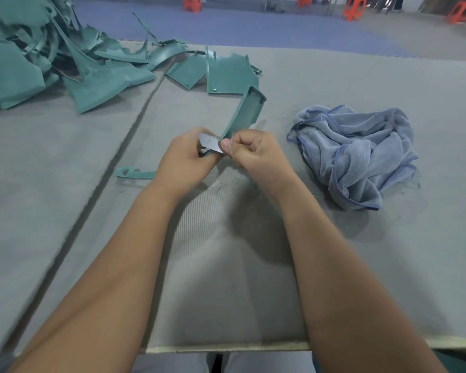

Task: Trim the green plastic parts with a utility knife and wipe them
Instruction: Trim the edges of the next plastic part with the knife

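A long curved green plastic part (246,111) stands tilted over the grey mat, its upper end pointing away from me. My left hand (184,162) grips its lower end; another stretch of the same part (135,173) sticks out to the left of that hand. My right hand (249,152) pinches a small bare grey knife blade (211,144) between thumb and forefinger, held against the part's lower edge. A thin shaving curls by the thumb.
A large heap of green plastic parts (38,57) fills the far left, with flat pieces (229,74) spread just beyond my hands. A crumpled blue cloth (361,154) lies to the right. A seam (119,154) splits the grey mat. Orange stools (354,8) stand on the floor behind.
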Available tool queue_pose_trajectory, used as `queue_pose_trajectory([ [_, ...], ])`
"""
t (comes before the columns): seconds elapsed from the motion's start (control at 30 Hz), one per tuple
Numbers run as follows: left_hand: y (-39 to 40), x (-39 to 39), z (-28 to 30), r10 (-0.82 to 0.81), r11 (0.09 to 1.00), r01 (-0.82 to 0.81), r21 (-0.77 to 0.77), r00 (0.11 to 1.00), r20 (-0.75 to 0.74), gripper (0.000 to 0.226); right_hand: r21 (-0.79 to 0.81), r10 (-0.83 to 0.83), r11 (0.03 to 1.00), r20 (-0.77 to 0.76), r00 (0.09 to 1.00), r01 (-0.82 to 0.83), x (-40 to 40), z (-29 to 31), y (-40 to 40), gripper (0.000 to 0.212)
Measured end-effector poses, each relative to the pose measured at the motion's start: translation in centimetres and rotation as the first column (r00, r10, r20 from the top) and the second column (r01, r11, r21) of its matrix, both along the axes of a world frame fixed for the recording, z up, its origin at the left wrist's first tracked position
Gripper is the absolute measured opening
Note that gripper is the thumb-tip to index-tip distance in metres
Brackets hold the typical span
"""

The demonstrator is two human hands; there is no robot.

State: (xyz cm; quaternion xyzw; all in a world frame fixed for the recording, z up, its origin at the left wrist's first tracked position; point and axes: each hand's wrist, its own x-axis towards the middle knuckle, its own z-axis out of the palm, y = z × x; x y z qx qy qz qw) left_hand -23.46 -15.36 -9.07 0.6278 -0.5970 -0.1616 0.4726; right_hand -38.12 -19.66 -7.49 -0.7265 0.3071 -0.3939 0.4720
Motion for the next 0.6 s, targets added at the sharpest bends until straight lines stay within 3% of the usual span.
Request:
queue_pose_trajectory([
  [0.07,0.2,-0.1,0.1,-0.021,0.999,0.020,-0.025,1.000,-0.011,0.018,-0.015,0.006,1.000,0.027,1.000,-0.005,0.1,-0.2,-0.2,0.037],
  [0.23,0.3,-0.1,0.3,-0.064,0.996,0.063,-0.062,0.998,-0.001,0.008,-0.050,0.021,0.999,0.069,0.997,-0.018,0.8,-0.6,-0.5,0.037],
  [0.4,0.5,0.2,0.1,-0.060,0.997,0.066,-0.035,0.986,0.159,0.014,0.084,-0.059,0.996,0.362,0.930,0.030,0.2,0.3,-1.6,0.033],
  [0.6,0.3,0.4,0.0,-0.041,0.998,0.048,-0.041,0.987,0.152,0.015,0.110,-0.084,0.993,0.356,0.931,0.047,-0.6,0.8,-1.9,0.024],
])
